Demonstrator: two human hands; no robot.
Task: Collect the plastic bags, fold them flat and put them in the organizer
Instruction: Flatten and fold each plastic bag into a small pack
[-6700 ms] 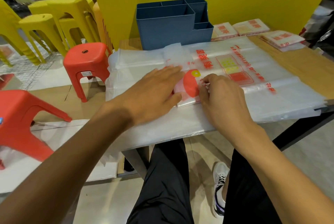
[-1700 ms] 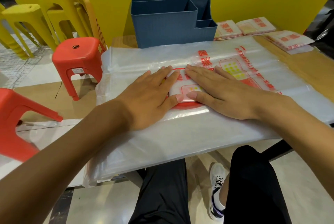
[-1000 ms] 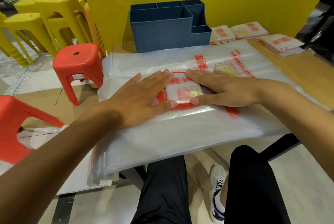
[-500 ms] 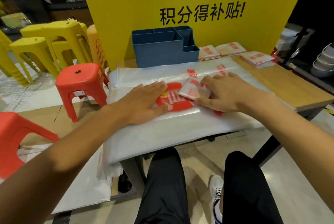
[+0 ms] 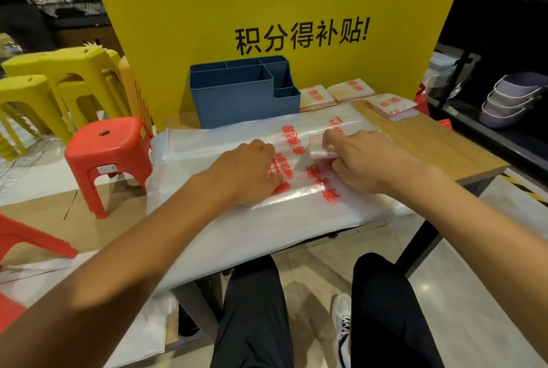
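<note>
A thick stack of clear plastic bags (image 5: pixel 237 219) with red print covers the wooden table (image 5: pixel 430 145). My right hand (image 5: pixel 367 160) pinches a small folded bag (image 5: pixel 321 150) between fingers and thumb, lifted a little off the stack. My left hand (image 5: pixel 249 172) sits to the left of it, fingers curled down onto the top bag of the stack, whose red print puckers at the fingertips. The blue organizer (image 5: pixel 237 97) stands at the table's back, just beyond both hands. Its compartments look empty as far as I can see. Three folded bags (image 5: pixel 351 89) lie to its right.
A yellow sign board (image 5: pixel 207 11) rises behind the organizer. A red stool (image 5: pixel 106 148) and yellow stools (image 5: pixel 59 77) stand on the left. Shelves with stacked bowls (image 5: pixel 516 100) are on the right. More plastic sheets (image 5: pixel 139 338) lie on the floor, and my knees are under the table's front edge.
My right hand took up the folded bag and carried it up and to the right, off the stack. My left hand went from flat pressing to curled fingers. The camera tilted up.
</note>
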